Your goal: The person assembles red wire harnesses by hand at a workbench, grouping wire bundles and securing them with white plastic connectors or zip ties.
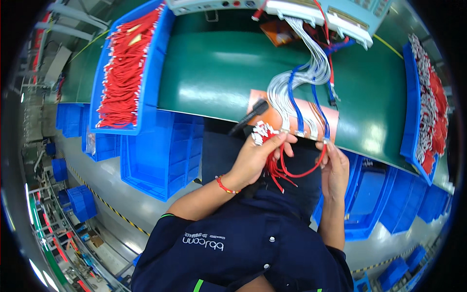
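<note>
My left hand (255, 158) is closed around a bunch of red cables (272, 170) with white connectors at the top. One red cable (304, 174) loops from it across to my right hand (335, 165). There my fingers pinch its other end, close to the end of a blue lead (327, 127). Both hands are at the table's front edge, by an orange-pink plate (332, 117). Over this plate hang a bundle of grey wires (279, 92) and another blue lead (294, 100), ending in small connectors near my fingers. How the ends meet is too small to tell.
A light-coloured tester (335, 17) stands at the back of the green table (209, 63). Blue bins of red cables (129, 73) and grey-and-red cables (430, 107) flank it. A black elongated object (253, 114) lies by the plate. Blue crates (160, 151) stand below.
</note>
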A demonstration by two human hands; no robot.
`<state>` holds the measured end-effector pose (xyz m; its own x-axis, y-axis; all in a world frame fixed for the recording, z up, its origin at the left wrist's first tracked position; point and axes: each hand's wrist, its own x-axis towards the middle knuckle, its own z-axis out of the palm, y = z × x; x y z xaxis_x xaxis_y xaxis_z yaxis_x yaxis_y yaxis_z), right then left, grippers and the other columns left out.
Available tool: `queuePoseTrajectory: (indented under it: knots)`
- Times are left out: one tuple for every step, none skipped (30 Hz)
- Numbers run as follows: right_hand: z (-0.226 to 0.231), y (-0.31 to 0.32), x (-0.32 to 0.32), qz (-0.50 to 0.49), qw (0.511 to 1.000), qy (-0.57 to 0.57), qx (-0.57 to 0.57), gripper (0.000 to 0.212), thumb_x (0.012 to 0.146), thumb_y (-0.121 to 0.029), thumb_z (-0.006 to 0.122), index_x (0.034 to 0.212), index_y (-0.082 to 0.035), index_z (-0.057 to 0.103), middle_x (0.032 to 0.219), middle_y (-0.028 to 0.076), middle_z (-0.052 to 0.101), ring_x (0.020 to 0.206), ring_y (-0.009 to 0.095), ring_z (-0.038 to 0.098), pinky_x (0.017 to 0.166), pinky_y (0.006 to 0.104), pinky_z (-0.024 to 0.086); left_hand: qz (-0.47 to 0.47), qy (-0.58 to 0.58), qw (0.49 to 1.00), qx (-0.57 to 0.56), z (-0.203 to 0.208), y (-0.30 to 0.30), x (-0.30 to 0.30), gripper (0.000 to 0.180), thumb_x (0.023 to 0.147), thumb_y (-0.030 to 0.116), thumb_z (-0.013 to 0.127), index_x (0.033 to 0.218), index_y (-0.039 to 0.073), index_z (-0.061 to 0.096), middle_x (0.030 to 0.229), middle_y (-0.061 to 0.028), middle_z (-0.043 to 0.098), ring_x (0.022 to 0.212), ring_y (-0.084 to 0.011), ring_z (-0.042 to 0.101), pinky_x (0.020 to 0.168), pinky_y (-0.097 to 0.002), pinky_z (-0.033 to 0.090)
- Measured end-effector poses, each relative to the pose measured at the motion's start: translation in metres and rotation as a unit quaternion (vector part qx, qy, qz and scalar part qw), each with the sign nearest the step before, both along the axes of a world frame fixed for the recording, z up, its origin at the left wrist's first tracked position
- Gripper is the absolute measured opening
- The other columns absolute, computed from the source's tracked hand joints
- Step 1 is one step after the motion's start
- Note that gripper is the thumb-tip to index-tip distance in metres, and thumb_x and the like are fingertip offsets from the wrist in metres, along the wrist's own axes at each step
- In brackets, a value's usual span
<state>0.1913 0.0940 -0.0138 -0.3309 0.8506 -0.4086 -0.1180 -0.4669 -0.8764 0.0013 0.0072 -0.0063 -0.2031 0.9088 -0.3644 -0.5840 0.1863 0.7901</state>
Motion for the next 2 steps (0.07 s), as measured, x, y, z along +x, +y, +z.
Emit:
queuePoseTrajectory:
  knots:
    - [-0.0009, 0.0026, 0.0053, 0.052, 0.997, -0.033, 0.037, 0.037, 0.099, -0.028, 0.054, 0.101, 0.006, 0.068, 0.064, -0.002, 0.051, 0.061, 0.006, 0.044, 0.058, 0.0214, 0.034, 0.003, -0.003, 1.0, -0.001, 0.0003, -0.0023, -0.0013, 0.027, 0.097, 0.02, 0.056, 0.11, -0.003, 0.064, 0.085, -0.0074, 0.068, 0.073, -0.0088, 0.058, 0.066, -0.0204, 0.043]
    - [0.0016, 0.0073, -0.001, 0.06, 0.997, -0.023, 0.047, 0.037, 0.099, -0.028, 0.054, 0.101, 0.006, 0.068, 0.064, -0.002, 0.051, 0.061, 0.006, 0.044, 0.058, 0.0214, 0.034, 0.004, -0.009, 1.0, -0.003, 0.0021, -0.0038, -0.0003, 0.029, 0.097, 0.019, 0.057, 0.115, -0.003, 0.061, 0.09, -0.0095, 0.069, 0.076, -0.0112, 0.062, 0.068, -0.0202, 0.044]
